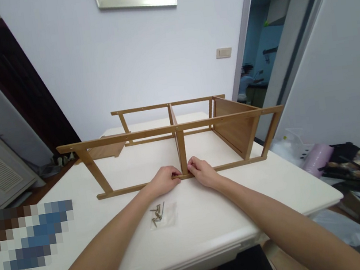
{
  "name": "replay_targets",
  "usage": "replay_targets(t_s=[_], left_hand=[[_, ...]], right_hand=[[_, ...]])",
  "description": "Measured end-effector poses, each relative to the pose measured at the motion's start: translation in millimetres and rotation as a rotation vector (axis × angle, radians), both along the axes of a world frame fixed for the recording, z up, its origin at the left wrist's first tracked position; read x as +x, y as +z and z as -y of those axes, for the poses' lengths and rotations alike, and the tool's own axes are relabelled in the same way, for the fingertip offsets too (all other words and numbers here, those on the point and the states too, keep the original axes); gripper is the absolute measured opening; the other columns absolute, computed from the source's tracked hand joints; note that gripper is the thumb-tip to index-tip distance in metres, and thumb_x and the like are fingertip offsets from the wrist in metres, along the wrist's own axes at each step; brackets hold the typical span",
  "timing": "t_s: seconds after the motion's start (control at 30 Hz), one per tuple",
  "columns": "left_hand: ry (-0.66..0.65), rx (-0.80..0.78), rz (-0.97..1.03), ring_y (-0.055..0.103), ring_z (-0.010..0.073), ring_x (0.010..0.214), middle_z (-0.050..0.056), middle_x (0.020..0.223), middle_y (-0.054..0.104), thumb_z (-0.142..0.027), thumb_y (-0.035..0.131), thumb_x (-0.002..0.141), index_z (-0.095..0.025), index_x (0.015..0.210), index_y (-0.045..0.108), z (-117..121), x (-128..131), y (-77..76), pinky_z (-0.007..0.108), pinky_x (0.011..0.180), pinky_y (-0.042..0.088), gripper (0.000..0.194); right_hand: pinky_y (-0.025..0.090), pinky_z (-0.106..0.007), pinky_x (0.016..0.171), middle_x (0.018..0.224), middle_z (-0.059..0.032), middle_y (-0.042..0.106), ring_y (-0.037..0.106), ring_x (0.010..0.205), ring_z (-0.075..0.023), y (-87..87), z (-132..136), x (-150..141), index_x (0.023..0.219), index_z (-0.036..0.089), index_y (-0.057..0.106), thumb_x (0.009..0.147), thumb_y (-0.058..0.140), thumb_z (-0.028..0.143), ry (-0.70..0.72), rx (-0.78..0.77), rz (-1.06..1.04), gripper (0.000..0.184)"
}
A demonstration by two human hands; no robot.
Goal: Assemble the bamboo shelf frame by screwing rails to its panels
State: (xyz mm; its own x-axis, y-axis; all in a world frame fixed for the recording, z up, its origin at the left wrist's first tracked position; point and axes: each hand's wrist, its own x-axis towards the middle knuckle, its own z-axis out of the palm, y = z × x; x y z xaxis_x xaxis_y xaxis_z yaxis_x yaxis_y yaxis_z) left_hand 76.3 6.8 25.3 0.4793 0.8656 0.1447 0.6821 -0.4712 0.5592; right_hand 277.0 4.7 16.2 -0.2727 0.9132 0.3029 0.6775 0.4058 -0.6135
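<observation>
A wooden shelf frame (153, 133) lies on its side on the white table (130, 236). It has long slatted rails, crosspieces, an upright middle panel and a broad panel (232, 123) towards the right end. My left hand (165, 181) is closed around the near lower rail, just left of the middle post (182, 152). Just right of that post, my right hand (202, 173) has its fingers curled in against the same rail. Whether a small part is between its fingertips is hidden. In front of my left hand lies a clear plastic bag (170, 214) with several screws (156, 214) and a thin hex key (162, 210).
Another wooden panel (106, 150) rests at the table's far left, behind the frame. A blurred-out patch (36, 240) covers the left side of the table. Bags and a purple roll (318, 159) are piled right of the table. A person (245, 83) is in the room beyond the doorway.
</observation>
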Motion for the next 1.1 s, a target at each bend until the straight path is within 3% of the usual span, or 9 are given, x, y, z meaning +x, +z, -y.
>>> replay_targets(t_s=[0.4,0.67,0.93,1.1], left_hand=[[0.021,0.080,0.055,0.065,0.0189,0.081,0.002,0.089,0.072,-0.022,0.058,0.078,-0.021,0.090,0.068,2.4,1.7,-10.7,0.029,0.075,0.048,0.016],[0.017,0.117,0.118,0.067,0.0219,0.101,0.004,0.106,0.072,-0.018,0.054,0.082,-0.024,0.106,0.058,2.9,3.6,-19.9,0.033,0.088,0.048,0.026],[0.037,0.116,0.110,0.068,0.0224,0.098,0.003,0.104,0.073,-0.018,0.053,0.083,-0.026,0.108,0.053,5.0,4.5,-20.7,0.034,0.084,0.049,0.026],[0.049,0.135,0.089,0.067,0.0213,0.099,0.003,0.104,0.072,-0.018,0.054,0.083,-0.025,0.106,0.052,6.3,5.2,-18.1,0.033,0.085,0.049,0.024]], right_hand=[[0.032,-0.024,0.062,0.067,0.0035,0.057,0.048,0.063,-0.0138,0.4,0.5,1.2,0.086,0.023,0.052,0.091,0.044,0.030,0.016,-0.031,-0.058,0.011],[0.033,-0.025,0.063,0.069,0.0031,0.057,0.049,0.064,-0.0141,-1.6,1.3,2.2,0.089,0.023,0.050,0.093,0.042,0.029,0.051,0.029,-0.033,0.011],[0.035,-0.025,0.064,0.074,0.0012,0.057,0.050,0.064,-0.0146,-4.3,4.1,1.8,0.095,0.023,0.044,0.096,0.036,0.026,0.111,0.103,0.037,0.009],[0.037,-0.027,0.065,0.079,-0.0026,0.061,0.054,0.067,-0.0166,-7.8,6.3,-0.7,0.100,0.022,0.042,0.098,0.034,0.027,0.073,0.121,0.082,0.010]])
